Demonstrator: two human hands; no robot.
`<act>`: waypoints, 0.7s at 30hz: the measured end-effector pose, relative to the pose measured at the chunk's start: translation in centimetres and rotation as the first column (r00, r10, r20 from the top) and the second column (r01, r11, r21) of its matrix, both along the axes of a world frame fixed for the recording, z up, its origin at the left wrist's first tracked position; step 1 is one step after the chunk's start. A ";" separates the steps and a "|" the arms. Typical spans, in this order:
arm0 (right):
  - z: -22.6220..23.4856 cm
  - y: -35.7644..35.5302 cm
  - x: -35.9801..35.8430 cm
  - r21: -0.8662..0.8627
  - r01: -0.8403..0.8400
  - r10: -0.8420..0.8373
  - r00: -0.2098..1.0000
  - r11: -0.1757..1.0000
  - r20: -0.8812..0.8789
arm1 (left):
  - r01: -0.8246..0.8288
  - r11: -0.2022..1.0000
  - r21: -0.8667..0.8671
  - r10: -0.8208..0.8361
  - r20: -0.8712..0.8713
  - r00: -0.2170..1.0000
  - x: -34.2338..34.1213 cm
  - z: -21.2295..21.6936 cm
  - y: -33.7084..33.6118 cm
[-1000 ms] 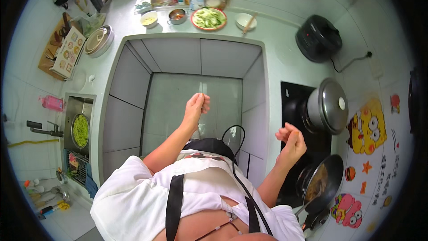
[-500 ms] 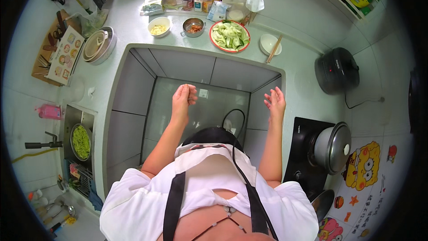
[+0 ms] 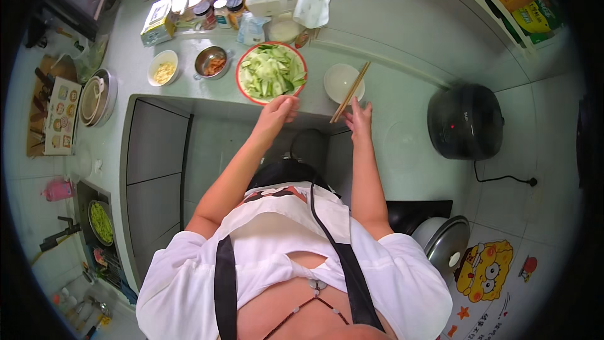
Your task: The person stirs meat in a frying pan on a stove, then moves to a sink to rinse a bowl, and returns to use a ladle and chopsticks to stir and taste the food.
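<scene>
My right hand (image 3: 360, 119) is open, its fingers spread close to the lower ends of a pair of wooden chopsticks (image 3: 353, 89); whether a fingertip touches them I cannot tell. The chopsticks lie slanting across the right side of a white bowl (image 3: 336, 80), their lower ends sticking out past its rim. My left hand (image 3: 277, 117) has its fingers curled in, with nothing visible in them. It is just below a red-rimmed plate (image 3: 240, 84) heaped with sliced pale-green vegetable (image 3: 272, 70).
Left of the plate are a metal bowl (image 3: 204, 58) of reddish pieces and a white bowl (image 3: 152, 77) of chopped yellowish bits. Jars (image 3: 220, 14) stand behind. A black cooker (image 3: 464, 121) and a lidded pot (image 3: 444, 245) are at the right. Cut greens (image 3: 100, 222) fill a sink bowl.
Both hands have come forward from over the gap in the counter to the plate and bowl. My body has moved toward the counter and turned to the right. Bowls and chopsticks look undisturbed.
</scene>
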State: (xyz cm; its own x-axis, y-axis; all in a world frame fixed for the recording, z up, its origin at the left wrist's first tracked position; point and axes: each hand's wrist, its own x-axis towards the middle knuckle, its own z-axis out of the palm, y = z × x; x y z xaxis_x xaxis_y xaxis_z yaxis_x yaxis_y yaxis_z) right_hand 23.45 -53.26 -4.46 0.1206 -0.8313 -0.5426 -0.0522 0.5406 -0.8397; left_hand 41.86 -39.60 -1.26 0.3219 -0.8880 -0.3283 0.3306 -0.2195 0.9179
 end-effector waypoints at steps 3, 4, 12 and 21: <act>-1.9 -3.0 0.7 -0.022 -0.041 0.040 0.997 0.999 -0.063 | 0.068 0.996 0.057 -0.072 0.058 0.996 -1.5 -0.8 -4.6; -2.1 -3.3 1.0 -0.019 -0.058 0.057 0.996 0.998 -0.073 | 0.054 0.996 0.069 -0.060 0.089 0.994 -1.8 -1.3 -5.7; -6.2 -5.1 1.2 -0.216 -0.050 -0.017 0.954 0.975 -0.298 | -0.005 0.985 0.174 -0.014 0.105 0.994 -2.1 -4.7 -10.0; 0.4 -2.2 0.2 -0.395 -0.202 0.004 0.894 0.896 -0.448 | -0.024 0.995 0.102 0.034 -0.089 0.995 -0.8 0.3 -3.4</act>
